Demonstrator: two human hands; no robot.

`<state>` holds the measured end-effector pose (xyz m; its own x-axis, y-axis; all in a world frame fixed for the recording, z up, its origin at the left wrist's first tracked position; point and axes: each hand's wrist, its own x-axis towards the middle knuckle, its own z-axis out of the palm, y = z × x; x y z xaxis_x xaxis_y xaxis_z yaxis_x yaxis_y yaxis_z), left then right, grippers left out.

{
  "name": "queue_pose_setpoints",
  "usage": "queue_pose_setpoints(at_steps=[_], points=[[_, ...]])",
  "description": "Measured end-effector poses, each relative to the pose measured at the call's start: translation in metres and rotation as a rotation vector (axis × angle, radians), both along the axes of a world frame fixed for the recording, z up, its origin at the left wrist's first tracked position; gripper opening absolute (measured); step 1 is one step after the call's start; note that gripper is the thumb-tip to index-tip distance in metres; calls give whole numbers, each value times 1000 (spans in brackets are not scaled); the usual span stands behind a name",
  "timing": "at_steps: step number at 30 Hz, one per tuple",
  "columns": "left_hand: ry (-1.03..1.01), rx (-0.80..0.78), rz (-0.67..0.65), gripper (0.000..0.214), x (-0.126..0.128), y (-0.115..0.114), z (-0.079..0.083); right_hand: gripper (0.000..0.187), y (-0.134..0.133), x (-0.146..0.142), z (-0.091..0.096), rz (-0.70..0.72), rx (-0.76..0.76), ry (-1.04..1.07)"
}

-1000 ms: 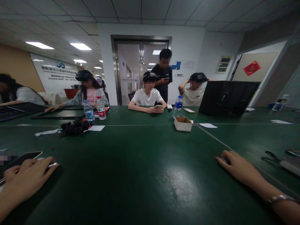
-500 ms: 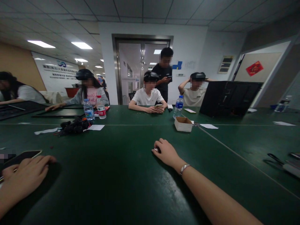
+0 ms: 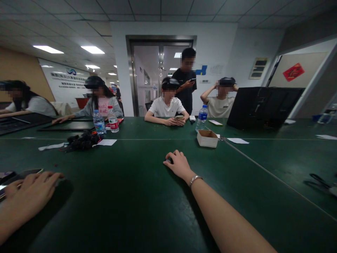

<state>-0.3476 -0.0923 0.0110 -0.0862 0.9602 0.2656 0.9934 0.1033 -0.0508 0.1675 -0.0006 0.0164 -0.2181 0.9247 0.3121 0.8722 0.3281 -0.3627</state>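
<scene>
My right hand (image 3: 179, 164) is over the green table (image 3: 126, 196), a bracelet (image 3: 195, 180) on its wrist. Its thumb and fingers curl together around a small dark thing (image 3: 169, 160) with a shiny spot, too small to name. On the left, my left hand (image 3: 33, 189) is palm down with its fingers stretched out, next to a dark phone (image 3: 31, 172). Part of another phone-like thing with a lit screen (image 3: 2, 189) shows at the left edge, partly covered by that hand. A small open cardboard box (image 3: 207, 140) stands beyond my right hand.
Water bottles (image 3: 99, 123) and a tangle of black straps or cables (image 3: 83, 141) are at the far left. Another bottle (image 3: 202, 119) stands behind the box. A large black panel (image 3: 263, 107) rises at right. Several people sit across the table; one person (image 3: 187, 84) stands behind.
My right hand has shifted left and slightly away from me, its fingers still curled. My left hand has barely moved. The view has tilted and shifted slightly.
</scene>
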Motion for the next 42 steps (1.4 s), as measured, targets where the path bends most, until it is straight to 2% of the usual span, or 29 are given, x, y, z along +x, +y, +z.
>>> queue_pose_setpoints(at_steps=[3,6,9,12,14,16,18,21,24,27,31,36,42], points=[[219,102,-113,43,51,4,11,32,1,0,-1,7,-3,19],[246,137,-226,42,128,20,22,36,3,0,-1,7,-34,74],[125,84,-425,41,212,44,31,34,7,4,-2,9,-74,161],[-44,-53,-590,42,288,65,36,32,13,9,-6,6,-101,220],[-174,-79,-678,43,326,74,36,32,16,11,-8,-2,-108,230],[-282,-81,-753,40,351,80,32,32,19,11,-10,-16,-102,224],[-372,-73,-791,31,361,84,26,31,21,11,-11,-29,-89,207],[-483,-53,-790,20,357,90,16,30,22,11,-11,-19,-80,196],[-620,-58,-741,19,347,96,9,26,21,10,-10,20,-87,225],[-793,-45,-681,21,342,102,5,20,17,7,-7,54,-25,273],[-886,0,-695,19,341,106,3,21,11,3,-5,108,50,362],[-1022,22,-682,18,339,108,2,27,9,3,-7,81,70,417],[-1161,-57,-701,23,341,104,4,20,5,2,-4,122,53,386]])
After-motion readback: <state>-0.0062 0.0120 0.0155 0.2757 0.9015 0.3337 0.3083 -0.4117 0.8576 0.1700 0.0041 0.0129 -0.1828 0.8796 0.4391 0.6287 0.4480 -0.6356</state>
